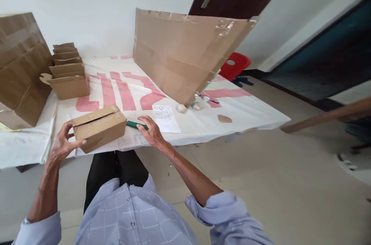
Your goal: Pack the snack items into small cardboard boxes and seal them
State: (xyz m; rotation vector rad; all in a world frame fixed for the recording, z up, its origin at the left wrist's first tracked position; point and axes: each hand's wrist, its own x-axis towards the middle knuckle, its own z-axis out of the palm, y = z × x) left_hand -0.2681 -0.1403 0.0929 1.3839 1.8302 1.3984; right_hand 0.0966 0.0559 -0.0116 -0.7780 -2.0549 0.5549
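Cardboard box [100, 127] at the front edge of a white-covered table [199, 129].
The left hand [62, 142] is clamped on the box's left end; the right hand [151, 132] pinches a green tool [132, 124] just beside the right end.

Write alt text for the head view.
A person's left hand holds one end of a cardboard box; the right hand holds a green object at the other. A marked paper sheet lies on the white-covered table.
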